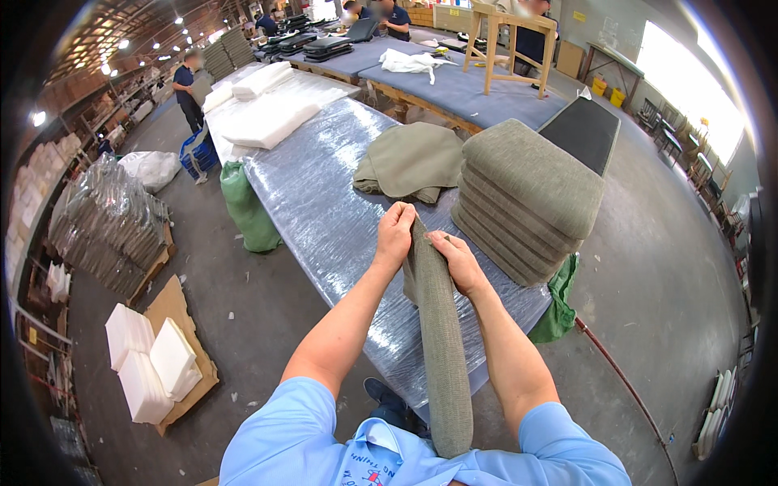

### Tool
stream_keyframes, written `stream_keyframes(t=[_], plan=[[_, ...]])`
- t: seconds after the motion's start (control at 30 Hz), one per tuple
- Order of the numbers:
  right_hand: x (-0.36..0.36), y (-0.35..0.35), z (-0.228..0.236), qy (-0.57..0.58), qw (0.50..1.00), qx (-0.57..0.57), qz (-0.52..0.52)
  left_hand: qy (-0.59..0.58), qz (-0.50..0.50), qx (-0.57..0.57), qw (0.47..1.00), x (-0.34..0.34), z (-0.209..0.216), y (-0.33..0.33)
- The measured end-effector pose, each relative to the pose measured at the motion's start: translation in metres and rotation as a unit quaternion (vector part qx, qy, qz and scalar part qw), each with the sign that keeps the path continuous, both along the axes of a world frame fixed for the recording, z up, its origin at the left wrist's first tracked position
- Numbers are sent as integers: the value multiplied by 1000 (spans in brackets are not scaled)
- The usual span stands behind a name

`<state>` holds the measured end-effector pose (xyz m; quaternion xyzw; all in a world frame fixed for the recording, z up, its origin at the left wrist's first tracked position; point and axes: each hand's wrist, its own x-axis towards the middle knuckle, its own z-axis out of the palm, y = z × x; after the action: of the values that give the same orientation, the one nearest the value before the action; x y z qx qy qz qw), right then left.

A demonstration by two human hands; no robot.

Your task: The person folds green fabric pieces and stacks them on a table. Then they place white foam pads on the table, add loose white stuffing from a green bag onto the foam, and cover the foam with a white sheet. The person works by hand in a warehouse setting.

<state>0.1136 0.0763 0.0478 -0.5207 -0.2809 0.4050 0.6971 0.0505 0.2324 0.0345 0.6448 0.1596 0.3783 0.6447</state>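
Note:
Between my hands is a grey-green fabric cushion [444, 364], held on edge, its near end against my shirt. My left hand [395, 236] pinches the fabric at its far left corner. Close beside it, my right hand [459, 261] grips the far right edge, thumb on top. A loose fold of the cover hangs beneath the left side. Just beyond my hands lies a folded pile of the same fabric [409, 160]. To the right rises a stack of grey-green cushions [531, 194] on the plastic-covered table [312, 194].
White foam pads [271, 113] lie at the table's far end. A green sack [245, 206] stands against its left side, green cloth [559, 300] hangs at the right. More foam blocks [154, 360] sit on cardboard on the floor. A wooden chair frame [509, 49] stands on the blue table behind.

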Motion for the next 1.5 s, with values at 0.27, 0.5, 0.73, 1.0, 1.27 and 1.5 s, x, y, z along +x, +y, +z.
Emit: stream_keyframes(t=[0.27,0.5,0.73,1.0,1.27,1.5], plan=[[13,-5,-6,-18,1000,17,-8,-23,25,-5,999,7,2,-10],[5,-2,-11,-54,994,-25,-96,11,152,128,980,18,0,-17],[-7,-1,-10,-118,981,-14,-156,63,176,179,966,24,-3,-15],[-9,-14,-15,-155,968,-35,-196,47,170,184,967,42,-5,-19],[1,-8,-11,-252,935,29,-247,98,34,126,987,22,-6,-5],[24,2,-8,-253,921,-30,-295,103,-175,-134,970,-27,15,-30]])
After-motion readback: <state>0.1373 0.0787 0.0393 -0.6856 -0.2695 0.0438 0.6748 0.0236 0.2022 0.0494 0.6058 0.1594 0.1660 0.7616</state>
